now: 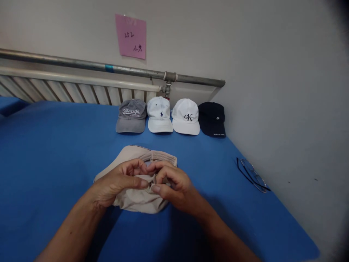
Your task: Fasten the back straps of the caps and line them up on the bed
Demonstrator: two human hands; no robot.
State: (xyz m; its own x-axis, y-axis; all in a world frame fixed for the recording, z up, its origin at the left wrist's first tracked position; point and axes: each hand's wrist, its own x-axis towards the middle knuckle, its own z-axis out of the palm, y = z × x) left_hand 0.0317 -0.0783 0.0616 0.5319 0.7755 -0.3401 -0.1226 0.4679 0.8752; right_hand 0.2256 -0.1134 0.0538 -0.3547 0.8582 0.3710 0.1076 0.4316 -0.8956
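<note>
A beige cap (141,200) lies on the blue surface in front of me, its brim toward the left and its inner band showing at the top. My left hand (120,180) is closed on the cap's back strap, the thumb beside a small metal buckle (151,183). From the right, my right hand (174,183) pinches the strap by the same buckle with thumb and fingers. Both hands' fingertips nearly meet over the cap, and they hide part of the strap.
Behind stands a row of caps: grey (131,116), pale blue (160,114), white (185,116) and black (212,119). Eyeglasses (253,175) lie by the right wall. A radiator (81,91) and metal pipe (131,71) run along the back, below a pink note (131,36).
</note>
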